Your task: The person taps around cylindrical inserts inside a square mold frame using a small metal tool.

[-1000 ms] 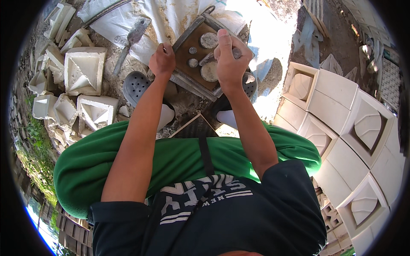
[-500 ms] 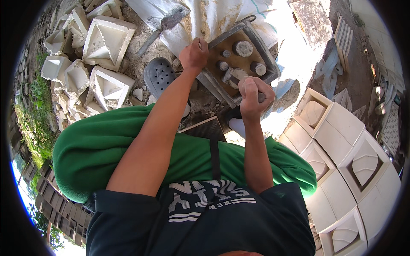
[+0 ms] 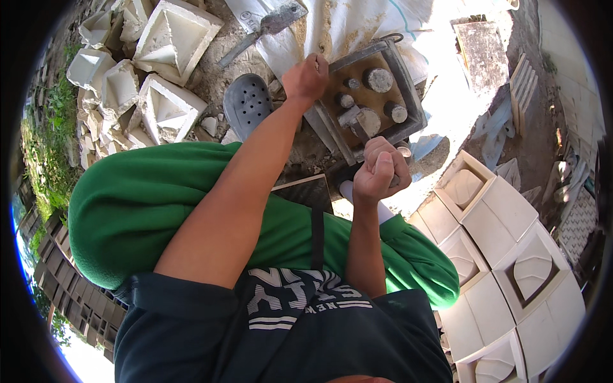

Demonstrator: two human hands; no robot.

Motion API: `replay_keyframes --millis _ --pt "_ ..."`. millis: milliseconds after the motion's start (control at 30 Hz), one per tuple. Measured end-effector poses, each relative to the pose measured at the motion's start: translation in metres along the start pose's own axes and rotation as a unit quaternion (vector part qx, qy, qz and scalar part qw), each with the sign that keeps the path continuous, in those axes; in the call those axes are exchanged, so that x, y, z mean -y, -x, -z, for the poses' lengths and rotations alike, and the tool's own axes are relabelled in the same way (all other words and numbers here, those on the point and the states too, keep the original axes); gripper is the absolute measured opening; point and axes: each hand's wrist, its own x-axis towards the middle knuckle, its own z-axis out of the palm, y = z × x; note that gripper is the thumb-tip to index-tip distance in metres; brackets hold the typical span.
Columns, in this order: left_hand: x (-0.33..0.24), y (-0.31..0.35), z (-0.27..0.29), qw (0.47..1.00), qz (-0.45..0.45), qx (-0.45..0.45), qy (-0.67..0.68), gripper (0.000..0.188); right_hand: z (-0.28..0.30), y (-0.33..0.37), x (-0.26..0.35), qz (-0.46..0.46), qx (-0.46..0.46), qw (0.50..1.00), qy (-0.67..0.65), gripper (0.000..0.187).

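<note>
A grey rectangular mould frame lies in front of me, its inside brown with several grey cylinders standing up from it. My left hand is closed at the frame's left edge; what its fingers hold, if anything, is hidden. My right hand makes a fist round the handle of a hammer near the frame's near side. The hammer's head is over the brown inside, beside one of the larger cylinders. Whether it touches the cylinder I cannot tell.
A trowel lies on a white sack beyond the frame. Whitish broken moulded blocks are piled at the left, near a grey clog. Cream blocks with leaf-shaped recesses are stacked at the right. A board lies far right.
My right hand has moved nearer to me in the picture, and the hammer's head now shows more clearly beside the cylinder. My left hand stays closed at the frame's edge. The whole view has shifted slightly.
</note>
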Motion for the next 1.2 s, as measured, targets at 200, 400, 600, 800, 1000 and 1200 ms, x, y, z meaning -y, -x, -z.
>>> replay_keyframes --millis 200,400,600,800,1000,1200 --pt "0.002 0.002 -0.002 1.000 -0.004 -0.001 0.002 0.040 -0.009 -0.003 0.007 0.033 0.026 0.998 0.055 0.027" --pt "0.004 -0.003 -0.004 1.000 -0.010 -0.013 -0.020 0.038 -0.006 -0.018 0.001 -0.042 0.067 0.978 0.194 0.031" --pt "0.002 0.001 -0.004 1.000 -0.011 0.001 -0.026 0.038 -0.023 -0.045 0.000 -0.131 -0.061 0.970 0.193 0.037" --pt "0.000 0.001 -0.002 1.000 -0.001 0.004 -0.006 0.038 -0.004 -0.060 -0.015 -0.117 -0.024 0.972 0.203 0.035" --pt "0.000 -0.001 0.000 1.000 -0.003 -0.006 -0.009 0.036 0.000 -0.071 -0.003 -0.079 -0.084 0.989 0.089 0.034" --pt "0.003 0.000 -0.003 1.000 -0.020 -0.017 -0.009 0.036 0.004 -0.075 0.005 -0.103 0.016 0.993 0.046 0.035"
